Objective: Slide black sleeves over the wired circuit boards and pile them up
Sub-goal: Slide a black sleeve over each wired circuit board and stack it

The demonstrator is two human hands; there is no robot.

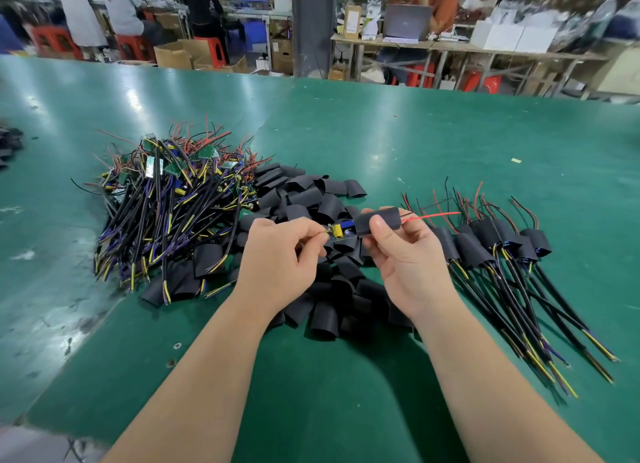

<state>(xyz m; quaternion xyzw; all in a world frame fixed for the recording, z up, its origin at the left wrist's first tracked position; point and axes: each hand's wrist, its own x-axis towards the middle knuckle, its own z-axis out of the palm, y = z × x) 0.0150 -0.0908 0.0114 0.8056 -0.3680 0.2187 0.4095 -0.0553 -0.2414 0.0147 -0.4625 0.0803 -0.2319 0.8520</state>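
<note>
Both forearms reach up from the bottom edge over the green table (346, 393), which fills most of the view and carries everything else. On its left lies the biggest heap, the bare boards (166, 199), a tangle of black, yellow and purple leads with red wire ends and small green boards sticking up at the far side. Just right of it, running under and around the hands, spreads a pile of loose sleeves (325, 310), short flattened black tubes lying every way. Further right lies the finished pile (502, 244), sleeved boards side by side with red and black wires pointing away and long black leads trailing toward the near edge.

Above the loose sleeves, the left hand (277, 258) pinches the near end of one board (341, 230) between thumb and forefinger, its other fingers curled in; a yellow part and a blue part show on it. The right hand (405, 255) pinches a sleeve (377, 220) between thumb and fingers, the board's far end just inside it. A red wire (433, 216) sticks out of the sleeve's right end.
</note>
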